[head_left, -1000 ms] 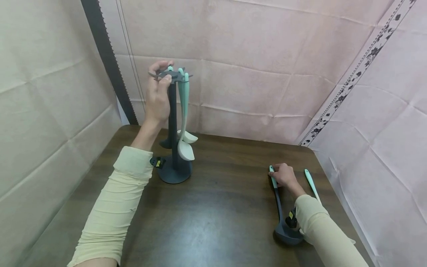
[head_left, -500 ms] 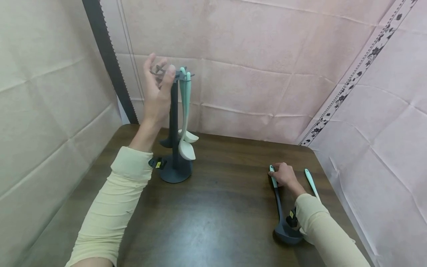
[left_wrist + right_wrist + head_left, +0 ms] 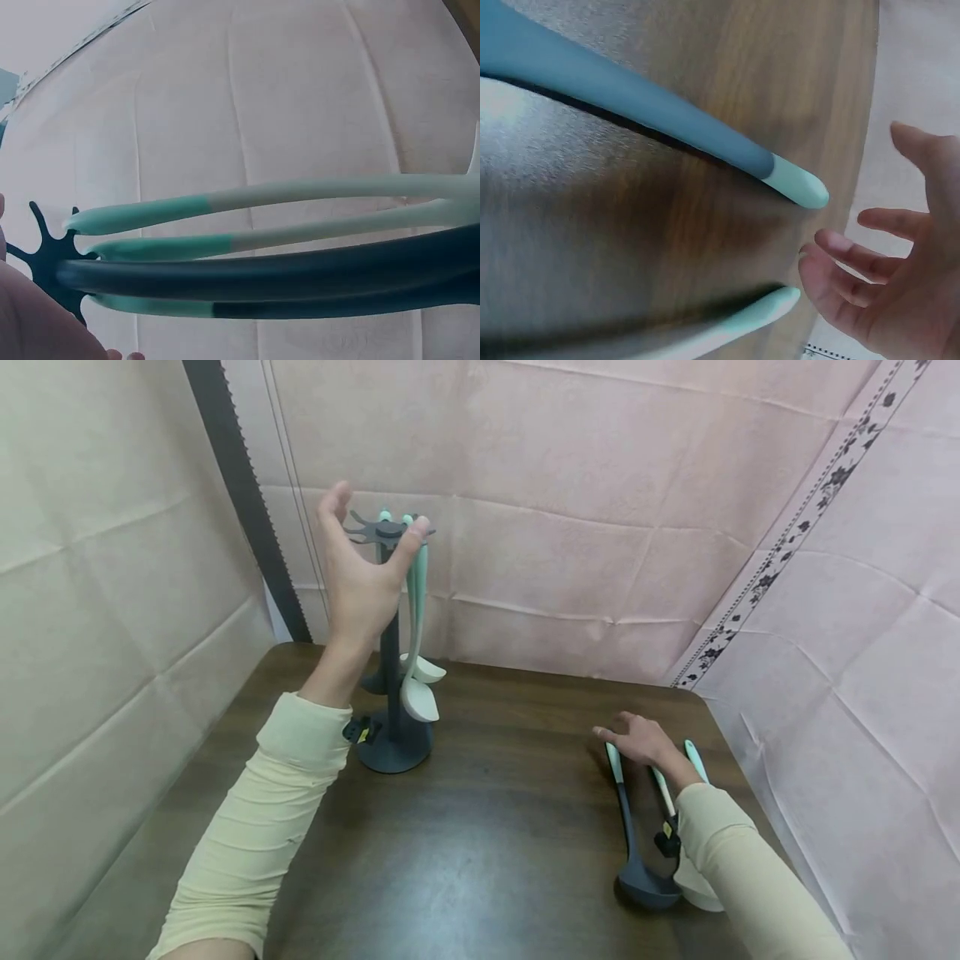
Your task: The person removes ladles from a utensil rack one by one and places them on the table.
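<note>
My left hand (image 3: 363,577) is spread around the hooked top of a dark utensil stand (image 3: 395,752), thumb over the right hooks; contact cannot be told. Two white ladles (image 3: 420,700) with mint handles hang from it, beside a dark utensil (image 3: 300,309) with a mint grip. At the table's right, my right hand (image 3: 645,743) hovers with loose fingers just past the mint handle tip of a dark ladle (image 3: 645,885). The right wrist view shows a gap between the fingers and that dark ladle's handle. A white utensil (image 3: 697,885) lies beside it, partly under the forearm.
Another mint handle (image 3: 696,760) lies farther right, its lower part hidden by the sleeve. Cloth walls (image 3: 525,585) enclose the wooden table (image 3: 487,827) at the back and sides.
My left hand has loosened from the stand's top, its fingers spreading and its thumb shifting right. My right hand has let go of the dark ladle's handle and lifted slightly; the ladle stays put.
</note>
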